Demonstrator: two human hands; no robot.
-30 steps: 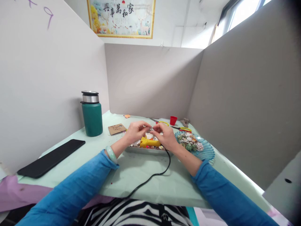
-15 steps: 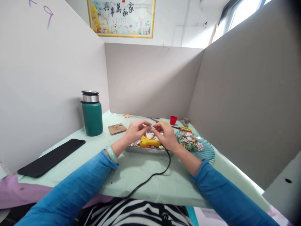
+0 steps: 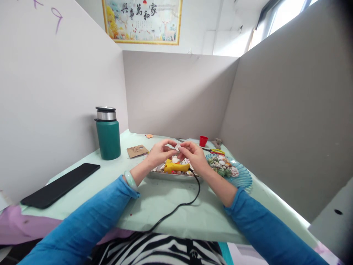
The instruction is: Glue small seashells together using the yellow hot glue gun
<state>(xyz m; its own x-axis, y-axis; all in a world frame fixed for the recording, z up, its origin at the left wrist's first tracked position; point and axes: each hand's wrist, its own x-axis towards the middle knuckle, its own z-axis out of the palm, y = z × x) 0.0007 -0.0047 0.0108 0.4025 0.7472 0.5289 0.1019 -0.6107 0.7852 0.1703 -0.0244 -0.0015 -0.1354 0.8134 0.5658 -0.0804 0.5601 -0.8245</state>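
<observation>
My left hand (image 3: 159,154) and my right hand (image 3: 194,156) meet above a metal tray (image 3: 172,176), fingertips pinched together on a small pale piece (image 3: 178,147), perhaps a shell; it is too small to name for sure. A yellow glue gun (image 3: 176,167) lies in the tray just below my hands, among several small shells. Its black cord (image 3: 176,207) runs toward me over the table edge. A blue glass plate (image 3: 242,177) heaped with shells sits right of my right hand.
A green flask (image 3: 107,135) stands at the left, with a black flat slab (image 3: 60,184) nearer me. A brown card (image 3: 137,151), a red cup (image 3: 203,141) and yellow-handled scissors (image 3: 216,151) lie behind the tray. Grey partition walls close in three sides.
Both hands have risen slightly and turned the small piece between their fingertips. Nothing else has moved.
</observation>
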